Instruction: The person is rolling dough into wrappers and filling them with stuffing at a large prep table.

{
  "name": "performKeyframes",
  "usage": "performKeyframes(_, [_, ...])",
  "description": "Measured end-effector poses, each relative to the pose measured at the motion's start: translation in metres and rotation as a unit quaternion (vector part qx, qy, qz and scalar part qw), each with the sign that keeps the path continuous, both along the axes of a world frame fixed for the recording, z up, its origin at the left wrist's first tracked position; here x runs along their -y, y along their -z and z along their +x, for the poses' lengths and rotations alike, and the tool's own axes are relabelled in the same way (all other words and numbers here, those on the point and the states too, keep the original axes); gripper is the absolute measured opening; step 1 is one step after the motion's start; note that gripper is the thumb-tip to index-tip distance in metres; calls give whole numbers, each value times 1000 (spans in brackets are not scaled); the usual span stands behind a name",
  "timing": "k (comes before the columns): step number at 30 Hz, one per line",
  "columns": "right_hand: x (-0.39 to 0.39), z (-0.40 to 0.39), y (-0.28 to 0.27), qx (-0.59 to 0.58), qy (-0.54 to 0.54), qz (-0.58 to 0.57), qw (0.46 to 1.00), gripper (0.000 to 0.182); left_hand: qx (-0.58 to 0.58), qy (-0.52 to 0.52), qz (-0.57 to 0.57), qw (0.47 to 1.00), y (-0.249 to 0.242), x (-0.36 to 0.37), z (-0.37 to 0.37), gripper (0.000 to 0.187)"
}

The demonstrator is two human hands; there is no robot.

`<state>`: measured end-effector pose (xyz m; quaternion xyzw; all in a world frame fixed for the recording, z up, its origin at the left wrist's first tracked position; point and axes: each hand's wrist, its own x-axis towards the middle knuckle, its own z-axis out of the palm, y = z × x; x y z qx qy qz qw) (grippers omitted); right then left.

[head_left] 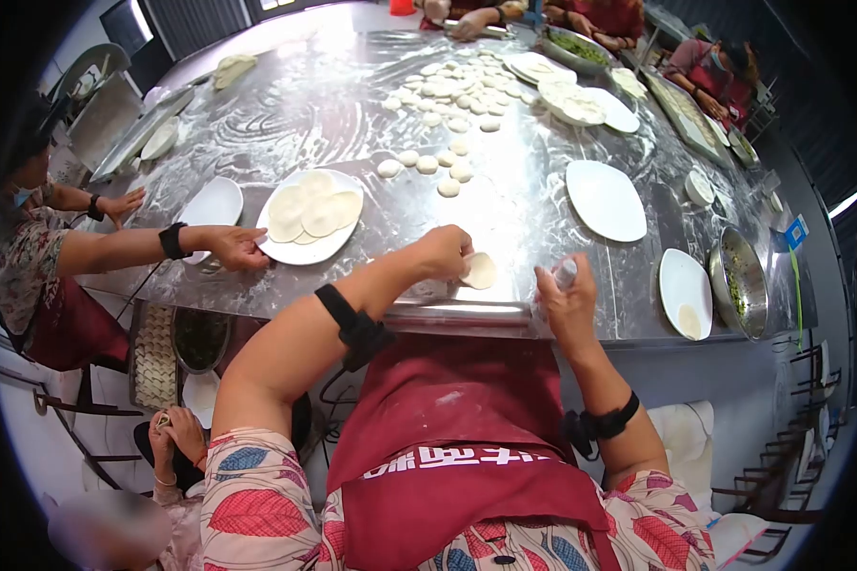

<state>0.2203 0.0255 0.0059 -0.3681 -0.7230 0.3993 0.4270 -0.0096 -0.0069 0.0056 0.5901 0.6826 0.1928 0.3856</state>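
My left hand [448, 251] pinches the edge of a small round dough wrapper [482, 271] near the table's front edge. To its right, my right hand [569, 293] is closed around a rolling pin [566, 274]; only its pale rounded end shows between my fingers. Beyond my left hand lie several small flattened dough pieces [428, 165]. On the left, a white plate [344, 244] carries several rolled wrappers [315, 206], and a co-worker's hand [238, 247] touches its rim.
A floured metal table [286, 124] spreads before me, with many dough pieces [462, 86] farther back. On the right are a white plate [606, 200], another plate [678, 285] with a wrapper, and a metal bowl [754, 285] of filling. Co-workers stand around; one sits low left near a dumpling tray [154, 357].
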Motion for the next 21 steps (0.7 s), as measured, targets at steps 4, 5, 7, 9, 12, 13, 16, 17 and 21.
performKeyframes(4, [-54, -48, 6, -8, -5, 93, 996, 27, -94, 27, 45, 994, 5, 1, 4, 19])
performKeyframes(5, [-67, -63, 12, 5, 2, 100, 995, 27, -102, 2, 44, 994, 11, -5, 2, 20])
performKeyframes(7, [-71, -76, 3, 21, -8, 49, 999, 26, -79, -34, 25, 996, 4, -12, 4, 23])
performKeyframes(9, [-60, -62, -3, 13, 8, 91, 996, 27, -75, 23, 41, 996, 1, -13, 4, 23])
performKeyframes(12, [-23, -20, -2, 11, 12, 28, 999, 26, -74, 55, 65, 994, 2, -7, 5, 19])
performKeyframes(13, [-10, -7, 1, -7, -1, 0, 1000, 25, -34, 33, 57, 997, 5, -5, 2, 19])
performKeyframes(16, [-7, -2, 1, -4, -9, 2, 1000, 25, 29, 28, 26, 999, 5, 1, -5, 19])
performKeyframes(17, [-11, -5, 0, 6, -5, 17, 1000, 26, 25, 42, 34, 998, 4, 3, -5, 19])
performKeyframes(21, [-67, -64, 9, 11, 7, 95, 995, 28, -40, 19, 73, 996, 3, -4, -1, 21])
